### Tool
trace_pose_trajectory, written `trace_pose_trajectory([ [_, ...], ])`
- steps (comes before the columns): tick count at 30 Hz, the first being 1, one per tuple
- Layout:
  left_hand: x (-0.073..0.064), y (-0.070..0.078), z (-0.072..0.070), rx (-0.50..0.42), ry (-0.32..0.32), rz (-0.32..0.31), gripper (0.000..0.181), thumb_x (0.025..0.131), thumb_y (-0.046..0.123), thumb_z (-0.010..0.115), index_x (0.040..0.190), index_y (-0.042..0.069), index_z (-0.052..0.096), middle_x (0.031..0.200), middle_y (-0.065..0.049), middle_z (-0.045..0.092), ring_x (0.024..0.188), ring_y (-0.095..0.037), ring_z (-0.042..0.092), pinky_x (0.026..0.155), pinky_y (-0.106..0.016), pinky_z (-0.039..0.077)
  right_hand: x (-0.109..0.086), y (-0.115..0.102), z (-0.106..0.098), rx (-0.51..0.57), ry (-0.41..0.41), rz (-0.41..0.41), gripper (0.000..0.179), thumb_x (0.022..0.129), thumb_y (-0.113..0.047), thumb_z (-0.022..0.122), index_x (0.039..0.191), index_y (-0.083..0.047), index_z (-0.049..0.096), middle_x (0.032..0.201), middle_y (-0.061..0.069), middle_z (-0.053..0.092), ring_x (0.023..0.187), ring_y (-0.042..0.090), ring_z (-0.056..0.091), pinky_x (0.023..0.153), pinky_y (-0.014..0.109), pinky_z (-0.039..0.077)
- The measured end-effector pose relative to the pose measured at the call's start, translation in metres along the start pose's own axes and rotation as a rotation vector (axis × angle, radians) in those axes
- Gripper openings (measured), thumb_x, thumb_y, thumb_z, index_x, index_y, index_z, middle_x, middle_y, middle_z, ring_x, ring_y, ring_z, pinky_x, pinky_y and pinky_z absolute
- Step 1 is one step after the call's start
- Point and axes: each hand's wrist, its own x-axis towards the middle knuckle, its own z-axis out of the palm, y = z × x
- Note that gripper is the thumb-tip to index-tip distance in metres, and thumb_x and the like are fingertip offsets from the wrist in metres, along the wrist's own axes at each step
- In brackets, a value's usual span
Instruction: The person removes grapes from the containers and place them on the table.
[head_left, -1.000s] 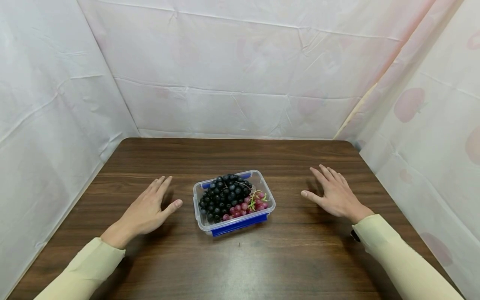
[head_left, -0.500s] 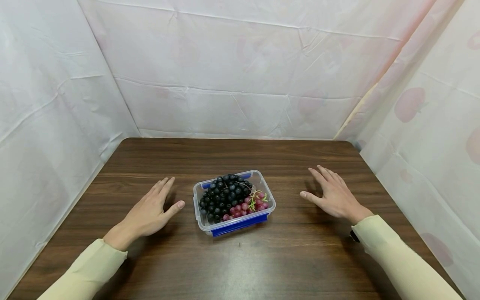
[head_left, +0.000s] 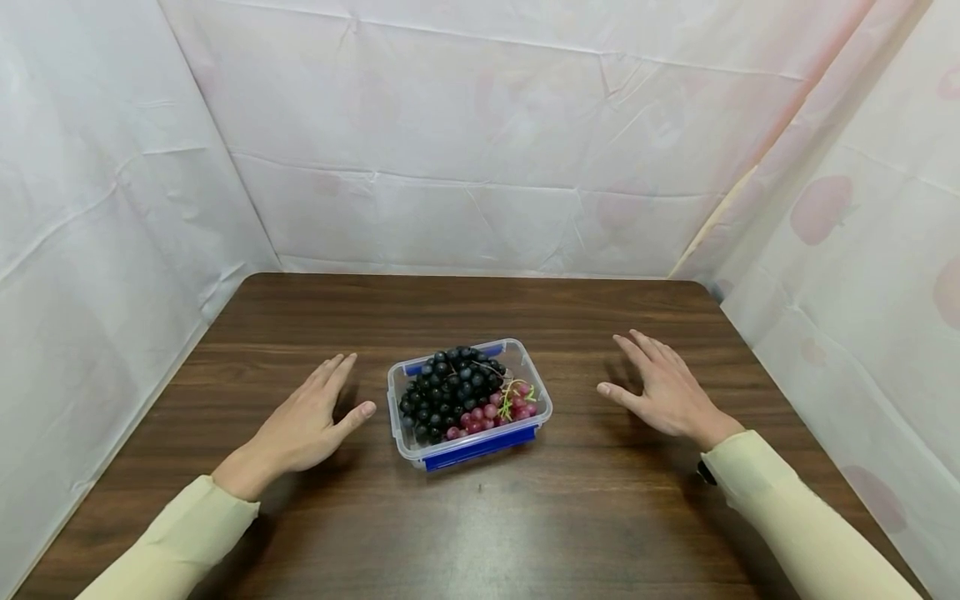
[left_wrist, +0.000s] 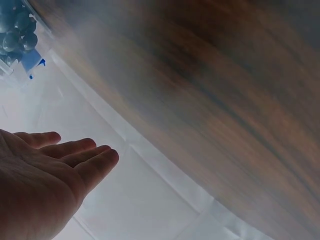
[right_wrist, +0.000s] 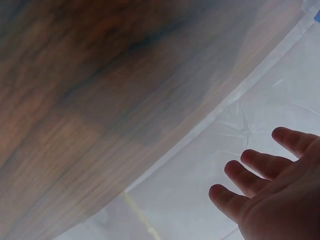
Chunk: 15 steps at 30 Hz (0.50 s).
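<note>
A clear plastic food container (head_left: 414,454) with blue clips sits at the middle of the table, slightly turned. Dark grapes (head_left: 450,392) fill its left and back part; a smaller bunch of red grapes (head_left: 487,415) with green stems lies at the front right inside it. To its left, my left hand (head_left: 303,425) has its fingers extended and thumb spread toward the container, apart from it. My right hand (head_left: 667,392) is farther off on the right, fingers stretched and holding nothing. The left wrist view catches some grapes (left_wrist: 17,30) at its upper left corner.
A dark wood-grain table (head_left: 480,533) carries the container. White sheeting (head_left: 465,150) hangs behind it, with more along both sides. A dark band (head_left: 707,472) shows at the right cuff.
My left hand has shifted a little to the right, nearer the container. The right hand has drifted slightly left. The container and grapes stay in place.
</note>
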Motion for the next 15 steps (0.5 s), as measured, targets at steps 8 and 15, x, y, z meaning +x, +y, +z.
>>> trace_pose_trajectory([
  [8,0.0007,0.0031,0.0018,-0.014,0.002,0.013,0.088,0.103,0.06,0.049,0.166,0.011,0.013,0.167,-0.023,0.021,0.152,-0.046,0.021,0.115,-0.066,0.025,0.0002,-0.003,-0.0002,-0.001,0.002,-0.011,0.091,0.095,-0.066,0.058,0.163,-0.012,0.03,0.165,0.023,0.025,0.148,0.051,0.023,0.118,0.066,0.015],
  [15,0.0001,0.0076,0.0029,-0.021,-0.002,0.016,0.089,0.103,0.06,0.049,0.166,0.011,0.011,0.168,-0.021,0.02,0.153,-0.043,0.021,0.116,-0.064,0.025,0.0008,-0.0065,-0.0015,0.015,0.005,-0.015,0.09,0.095,-0.065,0.059,0.163,-0.014,0.03,0.166,0.021,0.024,0.148,0.05,0.023,0.117,0.066,0.016],
])
